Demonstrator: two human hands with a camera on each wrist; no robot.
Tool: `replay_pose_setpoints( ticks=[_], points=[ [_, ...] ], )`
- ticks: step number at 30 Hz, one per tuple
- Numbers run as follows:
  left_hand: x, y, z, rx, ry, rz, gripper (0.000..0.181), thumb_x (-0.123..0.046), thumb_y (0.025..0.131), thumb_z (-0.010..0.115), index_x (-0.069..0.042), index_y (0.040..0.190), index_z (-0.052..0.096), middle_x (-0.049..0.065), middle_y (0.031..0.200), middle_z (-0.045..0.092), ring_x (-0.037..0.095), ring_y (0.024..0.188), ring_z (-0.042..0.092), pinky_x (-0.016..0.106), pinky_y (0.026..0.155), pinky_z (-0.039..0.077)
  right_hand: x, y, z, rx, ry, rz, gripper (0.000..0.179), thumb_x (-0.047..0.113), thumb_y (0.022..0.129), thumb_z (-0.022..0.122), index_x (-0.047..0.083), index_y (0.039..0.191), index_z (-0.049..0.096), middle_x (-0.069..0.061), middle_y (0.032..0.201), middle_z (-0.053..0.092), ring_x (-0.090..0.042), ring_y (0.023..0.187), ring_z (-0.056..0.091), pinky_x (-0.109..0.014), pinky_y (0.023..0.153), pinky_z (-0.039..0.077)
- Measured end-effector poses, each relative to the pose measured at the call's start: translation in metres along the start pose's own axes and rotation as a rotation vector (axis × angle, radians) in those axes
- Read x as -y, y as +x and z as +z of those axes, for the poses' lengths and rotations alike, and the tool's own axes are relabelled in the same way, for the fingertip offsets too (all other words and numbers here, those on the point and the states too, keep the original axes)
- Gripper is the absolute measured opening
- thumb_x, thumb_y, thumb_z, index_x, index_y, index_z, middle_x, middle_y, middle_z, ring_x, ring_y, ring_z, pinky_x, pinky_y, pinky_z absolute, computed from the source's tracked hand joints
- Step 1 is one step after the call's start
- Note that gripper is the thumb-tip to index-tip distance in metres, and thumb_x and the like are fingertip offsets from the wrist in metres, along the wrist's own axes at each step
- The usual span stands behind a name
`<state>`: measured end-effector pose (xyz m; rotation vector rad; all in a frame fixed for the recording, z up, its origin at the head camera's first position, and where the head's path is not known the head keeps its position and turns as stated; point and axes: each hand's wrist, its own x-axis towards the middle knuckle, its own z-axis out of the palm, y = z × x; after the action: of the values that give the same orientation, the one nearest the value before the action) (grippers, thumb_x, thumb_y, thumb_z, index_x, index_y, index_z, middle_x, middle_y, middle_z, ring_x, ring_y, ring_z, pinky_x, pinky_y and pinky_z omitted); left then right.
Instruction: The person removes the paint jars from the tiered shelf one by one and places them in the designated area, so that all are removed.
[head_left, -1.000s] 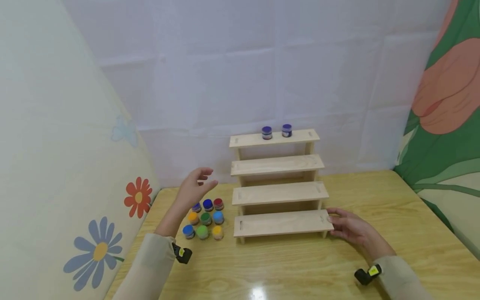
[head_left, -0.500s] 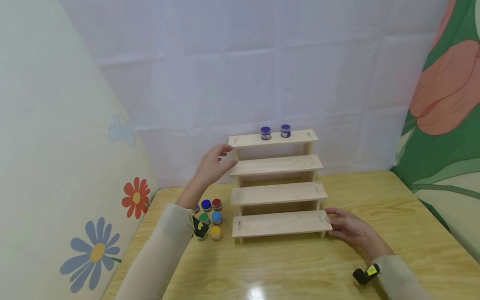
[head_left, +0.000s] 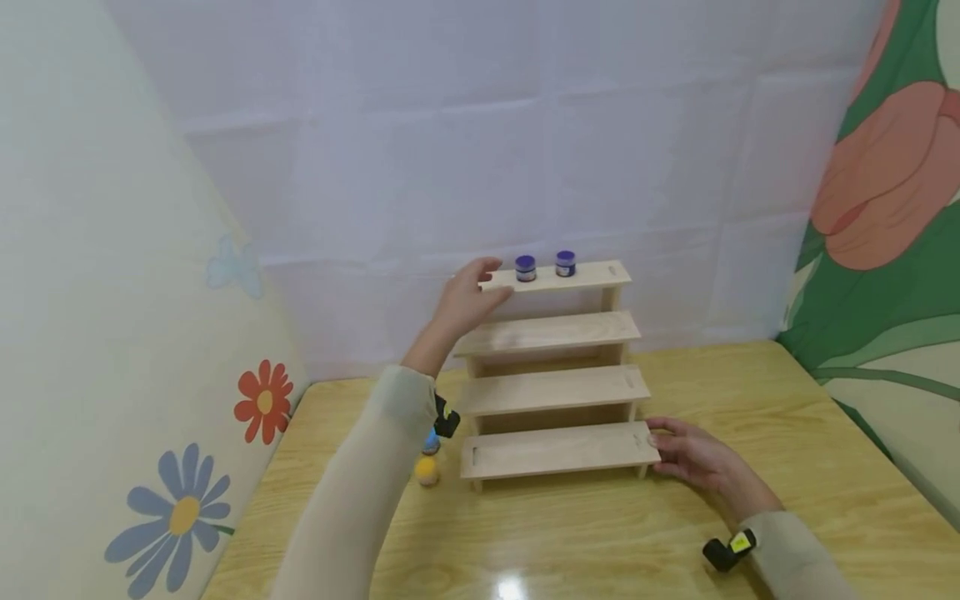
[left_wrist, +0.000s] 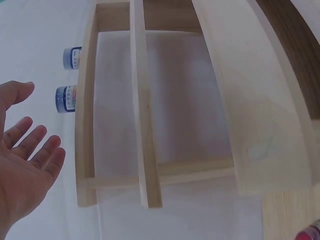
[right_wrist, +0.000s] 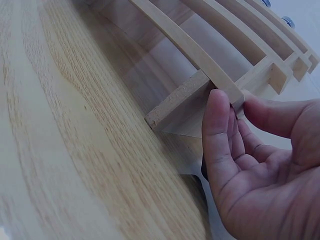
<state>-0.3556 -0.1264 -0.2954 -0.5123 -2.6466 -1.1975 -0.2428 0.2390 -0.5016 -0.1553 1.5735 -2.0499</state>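
Observation:
A stepped wooden display stand (head_left: 555, 450) with several tiers stands on the table. On its top tier sit two small jars with dark blue lids, a left jar (head_left: 525, 269) and a right jar (head_left: 566, 264). My left hand (head_left: 467, 300) hovers at the left end of that tier, thumb and fingers spread and holding nothing. In the left wrist view, a gap separates the fingers from the nearer jar. Low on the right, my right hand (head_left: 697, 457) pinches the end of the bottom shelf between thumb and fingers, as the right wrist view (right_wrist: 270, 160) also shows.
Left of the stand, a yellow-lidded jar (head_left: 427, 471) and a light blue-lidded jar (head_left: 431, 442) show beside my left sleeve, which hides the other jars. A white cloth (head_left: 420, 167) hangs behind the wooden table (head_left: 570, 533). Flower-printed panels (head_left: 885, 250) flank both sides.
My left hand has risen and moved right, from above the jars on the table to the top tier. My right hand keeps its grip on the bottom shelf.

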Motion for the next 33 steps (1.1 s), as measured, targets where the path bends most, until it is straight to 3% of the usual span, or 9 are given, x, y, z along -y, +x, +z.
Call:
replay_pose_setpoints(
  ticks=[8, 15, 27, 33],
  points=[
    [-0.006, 0.024, 0.016, -0.011, -0.058, -0.047, 0.062, -0.023, 0.094, 0.072, -0.004, 0.148, 0.047, 0.015, 0.152, 0.048, 0.033, 0.137, 0.049, 0.044, 0.113, 0.043, -0.003, -0.001, 0.003, 0.035, 0.019, -0.024, 0.023, 0.006, 0.105, 0.05, 0.019, 0.122, 0.056, -0.002, 0.105, 0.069, -0.013, 0.091, 0.068, -0.023, 0.075, 0.059],
    [-0.004, 0.035, 0.025, -0.012, -0.096, -0.097, 0.066, -0.019, 0.093, 0.074, -0.002, 0.149, 0.044, 0.017, 0.151, 0.049, 0.033, 0.136, 0.05, 0.042, 0.113, 0.043, -0.006, -0.003, 0.009, 0.042, 0.034, -0.02, 0.025, 0.006, 0.105, 0.051, 0.015, 0.127, 0.054, -0.003, 0.105, 0.069, -0.014, 0.091, 0.068, -0.024, 0.075, 0.059],
    [-0.009, 0.04, 0.035, -0.04, 0.007, -0.169, 0.063, -0.022, 0.097, 0.069, -0.005, 0.151, 0.041, 0.016, 0.153, 0.048, 0.032, 0.139, 0.047, 0.041, 0.117, 0.038, -0.007, -0.002, 0.012, 0.014, 0.035, -0.009, 0.024, 0.006, 0.104, 0.051, 0.015, 0.126, 0.054, -0.004, 0.105, 0.069, -0.014, 0.09, 0.068, -0.024, 0.074, 0.059],
    [-0.008, 0.037, 0.034, -0.055, 0.035, -0.158, 0.057, -0.018, 0.097, 0.066, -0.007, 0.149, 0.046, 0.016, 0.15, 0.051, 0.032, 0.137, 0.05, 0.042, 0.116, 0.04, -0.008, 0.001, 0.012, 0.01, 0.034, -0.004, 0.023, 0.005, 0.104, 0.051, 0.016, 0.125, 0.055, -0.004, 0.104, 0.069, -0.014, 0.088, 0.068, -0.024, 0.073, 0.059]
  ],
)
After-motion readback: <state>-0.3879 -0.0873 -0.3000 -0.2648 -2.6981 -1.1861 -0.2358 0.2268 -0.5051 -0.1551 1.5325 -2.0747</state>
